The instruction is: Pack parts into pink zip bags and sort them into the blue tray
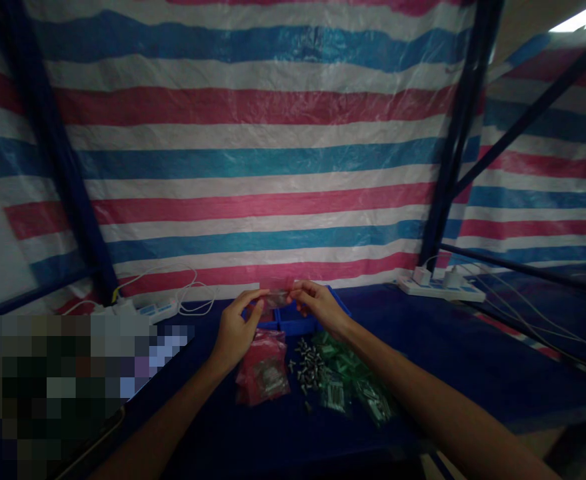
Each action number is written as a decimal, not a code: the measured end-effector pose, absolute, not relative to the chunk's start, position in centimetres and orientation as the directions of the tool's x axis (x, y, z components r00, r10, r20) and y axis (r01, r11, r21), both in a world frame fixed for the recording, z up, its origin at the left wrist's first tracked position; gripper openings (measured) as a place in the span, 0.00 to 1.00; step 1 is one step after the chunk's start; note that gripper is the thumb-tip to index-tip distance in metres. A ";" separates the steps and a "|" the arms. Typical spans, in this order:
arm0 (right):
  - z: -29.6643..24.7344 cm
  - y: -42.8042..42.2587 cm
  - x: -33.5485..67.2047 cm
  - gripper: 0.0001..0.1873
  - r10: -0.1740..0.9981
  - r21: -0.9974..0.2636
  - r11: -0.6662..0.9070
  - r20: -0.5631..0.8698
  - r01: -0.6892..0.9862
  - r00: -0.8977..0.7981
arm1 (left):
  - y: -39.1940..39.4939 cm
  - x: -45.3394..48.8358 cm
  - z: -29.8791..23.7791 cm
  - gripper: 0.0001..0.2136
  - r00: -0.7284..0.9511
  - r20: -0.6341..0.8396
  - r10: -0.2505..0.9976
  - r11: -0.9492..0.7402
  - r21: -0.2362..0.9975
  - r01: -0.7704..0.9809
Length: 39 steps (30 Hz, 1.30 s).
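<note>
Between both hands a small see-through plastic bag is stretched out over the blue bins. My left hand pinches its left side between thumb and fingers. At the opposite side, the fingertips of my right hand are closed on the bag; its contents are too dim to make out. Below my left hand lie stacked pink plastic bags, the top one with metal pieces inside. A heap of loose metal screws sits beside them. Green plastic bags spread under my right forearm, some holding metal parts.
Blue sheeting covers the table. White power strips with plugs and cables stand at the back left and back right. Blue metal posts frame a striped plastic sheet behind the table. A blurred-out area fills the lower left.
</note>
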State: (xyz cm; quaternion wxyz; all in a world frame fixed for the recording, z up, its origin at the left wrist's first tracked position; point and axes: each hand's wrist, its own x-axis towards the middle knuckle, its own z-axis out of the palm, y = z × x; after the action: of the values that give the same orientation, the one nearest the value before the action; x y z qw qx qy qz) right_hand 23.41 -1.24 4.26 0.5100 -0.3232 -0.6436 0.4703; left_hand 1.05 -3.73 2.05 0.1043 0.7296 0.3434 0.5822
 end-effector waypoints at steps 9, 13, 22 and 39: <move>3.6 -0.9 23.5 0.17 0.890 -0.932 0.362 0.343 0.007 -0.301 | -2.0 0.2 1.0 0.15 0.039 0.761 0.647 -0.703 0.577 0.417; 3.4 -0.8 23.4 0.18 0.891 -0.930 0.367 0.342 0.031 -0.300 | -0.7 -1.0 0.7 0.15 -0.020 0.760 0.649 -0.673 0.587 0.450; 3.7 -1.1 23.5 0.19 0.889 -0.928 0.369 0.338 0.048 -0.309 | 0.5 -1.6 -0.9 0.14 0.073 0.665 0.743 -0.595 0.606 0.528; 3.6 -0.4 23.7 0.17 0.862 -0.885 0.440 0.369 0.152 -0.347 | -1.2 -1.4 -0.7 0.09 0.091 0.626 0.775 -0.349 0.302 0.887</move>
State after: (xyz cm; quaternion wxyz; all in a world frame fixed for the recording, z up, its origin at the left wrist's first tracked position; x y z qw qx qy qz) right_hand 23.65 -0.40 3.57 0.4499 -0.3526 -0.7195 0.3944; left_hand -1.39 -1.20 -0.67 -0.0766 0.7347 0.5654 0.3669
